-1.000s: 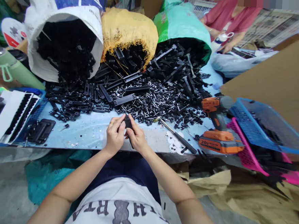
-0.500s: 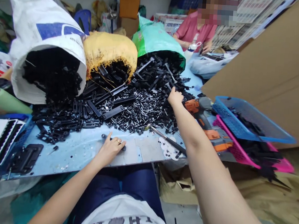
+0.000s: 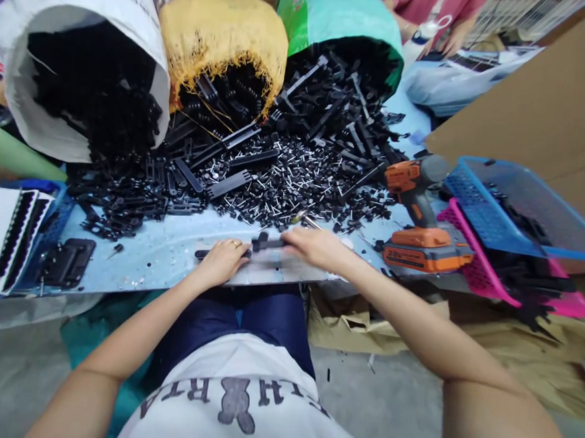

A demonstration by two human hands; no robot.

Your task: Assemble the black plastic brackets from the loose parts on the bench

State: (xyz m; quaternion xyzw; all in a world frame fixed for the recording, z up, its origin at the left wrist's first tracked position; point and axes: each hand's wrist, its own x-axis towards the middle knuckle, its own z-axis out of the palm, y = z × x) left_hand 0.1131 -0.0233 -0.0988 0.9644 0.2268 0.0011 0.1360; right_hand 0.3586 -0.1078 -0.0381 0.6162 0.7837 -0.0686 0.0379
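At the table's front edge, my left hand [image 3: 223,261] rests with its fingers closed over a flat black plastic strip [image 3: 202,254], whose ends stick out on both sides. My right hand [image 3: 315,248], slightly blurred, grips a black plastic piece with a wider T-shaped end [image 3: 267,244]. That end points left and almost meets my left fingertips; I cannot tell whether the two parts touch. Just behind my right hand lies a metal-shafted tool [image 3: 312,220], its handle hidden. A heap of small black-headed metal pins [image 3: 295,179] spreads beyond both hands.
A white sack [image 3: 158,56], a yellow sack [image 3: 221,20] and a green sack [image 3: 347,12] spill black parts at the back. An orange-grey cordless drill [image 3: 423,245] stands at right, beside blue [image 3: 572,232] and pink [image 3: 463,257] baskets. A co-worker [image 3: 438,2] sits opposite.
My right hand has come back from the heap to the front edge, bringing a black plastic piece. My left hand stays on its strip. The view has tilted downward.
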